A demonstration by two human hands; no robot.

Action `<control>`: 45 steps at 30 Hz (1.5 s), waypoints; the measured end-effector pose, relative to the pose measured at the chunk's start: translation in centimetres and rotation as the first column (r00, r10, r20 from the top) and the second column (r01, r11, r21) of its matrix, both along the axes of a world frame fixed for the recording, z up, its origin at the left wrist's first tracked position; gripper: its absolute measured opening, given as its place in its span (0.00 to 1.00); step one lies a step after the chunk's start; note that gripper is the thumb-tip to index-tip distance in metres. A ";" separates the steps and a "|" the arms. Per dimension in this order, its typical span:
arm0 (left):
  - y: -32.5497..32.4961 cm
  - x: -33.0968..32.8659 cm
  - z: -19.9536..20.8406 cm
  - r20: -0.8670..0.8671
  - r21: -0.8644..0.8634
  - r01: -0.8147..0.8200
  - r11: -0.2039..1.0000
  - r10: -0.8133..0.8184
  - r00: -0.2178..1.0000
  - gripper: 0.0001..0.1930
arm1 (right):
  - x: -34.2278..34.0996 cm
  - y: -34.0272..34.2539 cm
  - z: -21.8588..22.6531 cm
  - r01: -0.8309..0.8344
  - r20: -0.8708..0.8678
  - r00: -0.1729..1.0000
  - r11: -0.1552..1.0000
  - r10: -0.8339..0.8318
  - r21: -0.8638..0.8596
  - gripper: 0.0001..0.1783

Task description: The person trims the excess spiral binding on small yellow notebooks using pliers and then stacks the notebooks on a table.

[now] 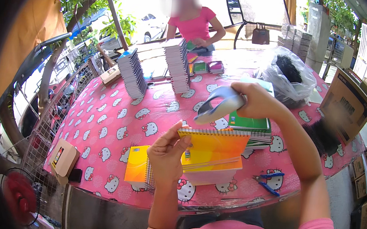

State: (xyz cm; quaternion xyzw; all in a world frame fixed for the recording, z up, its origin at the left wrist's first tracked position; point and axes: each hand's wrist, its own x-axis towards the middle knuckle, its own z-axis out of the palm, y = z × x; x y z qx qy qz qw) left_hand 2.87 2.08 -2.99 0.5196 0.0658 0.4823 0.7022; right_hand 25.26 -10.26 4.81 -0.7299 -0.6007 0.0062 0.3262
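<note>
My left hand point(167, 148) pinches the left end of a yellow-orange spiral notebook point(218, 146), thumb on its cover near the wire coil. The notebook is tilted up over a stack of yellow covers and loose pages point(213, 176). Above and beyond it, my right hand point(254, 101) grips a curved grey-blue object with a loop shape point(216, 108); its exact kind is unclear. Beside my left wrist lies a pile of yellow spiral notebooks point(137, 165). Blue-handled pliers point(269, 182) rest on the table to the right.
Two tall notebook stacks point(177, 66) stand on the pink patterned table point(99, 124). Green notebooks point(252, 125) sit behind my right forearm, near a clear plastic bag point(287, 75) and a carton point(346, 104). Another person point(195, 24) works across the table.
</note>
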 end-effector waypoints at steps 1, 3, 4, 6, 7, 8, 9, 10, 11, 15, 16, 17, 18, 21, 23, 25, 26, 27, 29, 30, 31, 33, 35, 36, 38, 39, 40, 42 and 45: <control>0.2 -0.2 -0.1 -0.004 0.002 0.001 1.000 -0.001 1.000 0.18 | -0.2 0.0 0.1 -0.104 -0.063 0.992 0.993 0.107 0.057 0.22; 0.6 -0.8 -0.3 -0.013 0.005 0.005 1.000 -0.005 1.000 0.17 | -1.2 -0.2 0.1 -0.293 -0.170 0.931 0.938 0.324 0.185 0.23; 0.7 -0.7 -0.5 0.001 0.000 0.033 0.999 -0.033 0.999 0.17 | -1.3 -0.2 -0.3 -0.180 -0.150 0.968 0.973 0.201 0.142 0.24; 1.1 -0.5 -0.8 0.030 -0.010 0.090 0.996 -0.090 0.995 0.17 | 0.0 -1.2 -2.1 0.101 -0.043 0.994 0.995 -0.100 0.024 0.22; 1.2 -0.7 -0.6 0.025 -0.014 0.112 0.994 -0.112 0.993 0.17 | 1.0 -1.4 -2.9 0.232 0.026 0.972 0.973 -0.231 -0.013 0.21; 1.1 -1.1 -0.3 0.025 -0.020 0.135 0.991 -0.134 0.991 0.16 | 1.2 -1.6 -4.0 0.338 0.144 0.932 0.941 -0.331 -0.023 0.20; 1.2 -1.3 0.0 0.026 -0.025 0.156 0.987 -0.156 0.987 0.15 | 1.0 -2.0 -5.4 0.439 0.260 0.869 0.898 -0.421 -0.016 0.18; 1.3 -1.1 0.2 0.043 0.020 0.166 0.986 -0.167 0.985 0.15 | 1.2 -2.5 -6.9 0.542 0.369 0.781 0.841 -0.503 0.000 0.17; 1.3 -0.7 0.4 0.050 0.060 0.180 0.982 -0.183 0.982 0.14 | 1.9 -3.0 -8.4 0.557 0.422 0.757 0.830 -0.499 -0.017 0.16; -0.7 -1.3 3.2 0.175 0.377 -0.141 0.915 0.079 0.981 0.11 | 1.3 -5.9 -11.3 0.532 0.442 0.755 0.847 -0.484 0.019 0.24; -1.5 -2.4 4.0 0.209 0.593 -0.308 0.744 0.227 0.951 0.12 | 0.4 -7.8 -11.4 0.505 0.534 0.668 0.843 -0.517 0.184 0.28; -1.7 -3.0 3.5 0.201 0.678 -0.286 0.677 0.203 0.958 0.13 | -0.9 -9.5 -11.6 0.498 0.486 0.719 0.856 -0.498 0.141 0.33; -1.9 -3.6 2.7 0.179 0.756 -0.257 0.602 0.187 0.966 0.13 | -2.3 -10.8 -12.9 0.480 0.428 0.772 0.872 -0.470 0.090 0.37; -2.7 -4.3 -0.2 -0.051 0.855 -0.045 0.517 0.169 0.984 0.15 | -7.6 -15.8 -18.9 0.457 0.316 0.864 0.873 -0.392 -0.168 0.36; -3.4 -3.5 -1.6 -0.131 0.813 -0.024 0.582 0.224 0.966 0.16 | -9.5 -17.1 -20.3 0.488 0.285 0.862 0.838 -0.419 -0.245 0.33; -4.5 -3.0 -1.8 -0.095 0.711 -0.193 0.676 0.365 0.926 0.16 | -9.8 -17.3 -21.6 0.544 0.292 0.824 0.821 -0.485 -0.172 0.31; -4.4 -2.6 -1.4 -0.091 0.682 -0.181 0.708 0.328 0.940 0.14 | -9.3 -17.2 -21.5 0.546 0.113 0.837 0.827 -0.535 -0.131 0.30; -4.4 -2.7 -1.7 -0.081 0.705 -0.152 0.693 0.291 0.953 0.14 | -9.9 -17.6 -21.0 0.515 -0.031 0.854 0.852 -0.519 -0.089 0.29; -3.9 -2.8 -2.5 -0.035 0.755 -0.146 0.639 0.262 0.965 0.14 | -12.4 -14.7 -15.0 0.426 -0.292 0.870 0.904 -0.397 0.042 0.29; -4.0 -2.7 -2.2 -0.020 0.764 -0.163 0.624 0.276 0.961 0.14 | -13.2 -13.7 -12.8 0.321 -0.210 0.935 0.936 -0.287 0.147 0.28; -4.3 -2.6 -2.0 -0.018 0.770 -0.162 0.617 0.276 0.961 0.13 | -13.9 -13.0 -10.8 0.213 -0.114 0.975 0.947 -0.190 0.240 0.28; -4.5 -2.6 -1.8 -0.028 0.784 -0.163 0.599 0.296 0.955 0.13 | -14.8 -10.9 -7.8 0.170 0.056 0.980 0.947 -0.192 0.273 0.28; -4.9 -2.5 -1.5 -0.034 0.791 -0.135 0.597 0.262 0.964 0.12 | -15.5 -10.2 -7.1 0.168 0.131 0.969 0.945 -0.211 0.281 0.27; -5.0 -2.4 -1.4 -0.037 0.794 -0.121 0.596 0.246 0.969 0.12 | -15.6 -10.0 -7.4 0.184 0.115 0.968 0.944 -0.222 0.274 0.26; -4.8 -2.5 -1.4 -0.034 0.794 -0.127 0.594 0.252 0.967 0.12 | -15.5 -9.7 -7.6 0.162 -0.140 0.981 0.970 -0.137 0.183 0.24; -4.7 -2.5 -1.5 -0.032 0.794 -0.131 0.593 0.256 0.966 0.12 | -15.2 -9.8 -7.4 0.115 -0.375 0.925 0.988 -0.066 0.108 0.22; -4.6 -2.6 -1.5 -0.006 0.808 -0.136 0.573 0.239 0.971 0.12 | -15.1 -10.2 -7.2 0.054 -0.590 0.807 0.998 -0.017 0.045 0.21; -4.4 -2.8 -1.6 0.044 0.833 -0.151 0.532 0.208 0.977 0.12 | -14.2 -10.6 -8.5 -0.103 -0.912 0.406 0.995 0.048 0.006 0.20; -3.7 -3.0 -1.2 0.076 0.851 -0.184 0.491 0.232 0.970 0.09 | -13.4 -10.4 -9.5 -0.164 -0.982 0.178 0.986 0.067 0.038 0.20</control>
